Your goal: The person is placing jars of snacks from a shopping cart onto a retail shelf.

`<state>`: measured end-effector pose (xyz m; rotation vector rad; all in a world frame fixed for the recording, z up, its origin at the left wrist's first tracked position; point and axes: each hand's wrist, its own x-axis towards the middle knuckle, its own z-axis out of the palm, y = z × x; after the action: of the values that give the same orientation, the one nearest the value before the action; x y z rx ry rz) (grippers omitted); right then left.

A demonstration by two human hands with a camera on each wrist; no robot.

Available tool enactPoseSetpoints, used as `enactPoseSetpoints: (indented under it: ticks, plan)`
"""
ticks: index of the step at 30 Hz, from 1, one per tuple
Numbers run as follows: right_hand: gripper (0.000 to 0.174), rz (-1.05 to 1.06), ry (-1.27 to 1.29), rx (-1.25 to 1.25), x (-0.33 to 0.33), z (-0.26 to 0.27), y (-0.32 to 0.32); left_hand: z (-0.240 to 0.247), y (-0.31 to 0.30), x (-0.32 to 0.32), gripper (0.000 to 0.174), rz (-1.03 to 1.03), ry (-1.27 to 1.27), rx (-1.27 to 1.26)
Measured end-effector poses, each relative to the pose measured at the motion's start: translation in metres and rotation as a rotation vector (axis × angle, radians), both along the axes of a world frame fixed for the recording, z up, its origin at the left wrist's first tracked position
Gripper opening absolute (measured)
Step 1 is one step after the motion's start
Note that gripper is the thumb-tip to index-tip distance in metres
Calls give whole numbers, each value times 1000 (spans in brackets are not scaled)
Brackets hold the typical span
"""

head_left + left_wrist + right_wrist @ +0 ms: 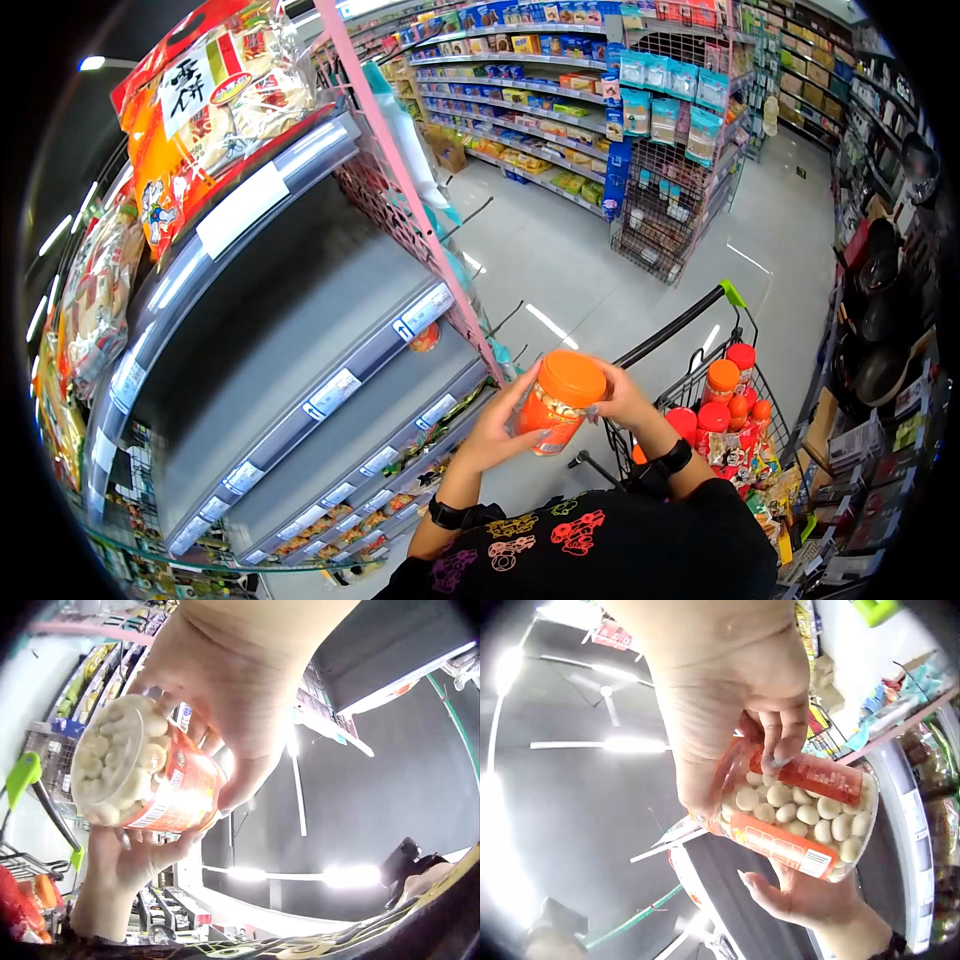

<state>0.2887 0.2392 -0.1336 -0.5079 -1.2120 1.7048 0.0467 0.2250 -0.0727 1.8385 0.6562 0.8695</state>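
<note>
A clear jar [553, 418] with an orange lid and orange label is held between both hands in the head view. The left hand [490, 430] grips its left side, and the right hand [628, 402] holds it near the lid on the right. Pale round pieces show through the jar [124, 761] in the left wrist view, with the left hand [225, 697] curled round it. In the right wrist view the jar [802, 810] lies tilted, its barcode label visible, and the right hand [735, 697] has its fingers bent round the lid end.
A shopping cart [790, 450] with red- and orange-lidded jars and packets stands at the right. Curved shelves [330, 395] are at the left, with a large snack bag [215, 120] on top. Metal hooks stick out beside the pink post [400, 180]. Pans [880, 300] hang at far right.
</note>
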Motion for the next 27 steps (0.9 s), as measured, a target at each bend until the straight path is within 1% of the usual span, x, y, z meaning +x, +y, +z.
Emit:
enactPoseSetpoints:
  ticks: [1, 3, 4, 7, 8, 11, 12, 14, 15, 16, 18, 19, 20, 21, 22, 27]
  plan:
    - [66, 9, 39, -54, -1, -6, -4, -2, 0, 3, 92, -22, -14, -47]
    - [55, -60, 124, -201, -6, -15, -14, -12, 0, 10, 97, -63, -39, -138]
    - [49, -91, 168, -275, -8, -21, -19, -23, 3, 11, 102, -82, 28, -155]
    - [34, -100, 228, -424, -2, -65, -21, -42, 2, 27, 107, -91, 70, -292]
    - [28, -135, 206, -425, -2, -73, -24, -55, 6, 30, 110, -85, 184, -269]
    - [27, -197, 221, -535, 5, -110, -30, -74, 8, 51, 111, -98, 150, -477]
    - [27, -228, 182, -553, 10, -114, -33, -81, 9, 57, 112, -118, 176, -491]
    - [26, -286, 107, -588, 19, -119, -36, -115, 14, 67, 114, -126, 199, -498]
    - [26, -286, 148, -597, 23, -118, -36, -120, 15, 76, 115, -130, 211, -502]
    - [26, -288, 188, -608, 29, -115, -36, -124, 14, 84, 117, -128, 119, -478]
    - [24, -259, 242, -605, 39, -117, -33, -128, 20, 94, 116, -105, 112, -524]
    - [25, -234, 269, -601, 43, -125, -30, -130, 22, 96, 116, -89, 107, -549]
    - [26, -205, 295, -596, 47, -136, -25, -130, 24, 100, 115, -89, 78, -543]
    - [27, -174, 320, -588, 49, -133, -21, -129, 26, 102, 115, -94, 82, -545]
    - [26, -208, 292, -625, 50, -128, -21, -128, 27, 103, 115, -98, 85, -545]
    - [26, -207, 266, -594, 57, -121, -15, -125, 25, 109, 115, -67, 142, -509]
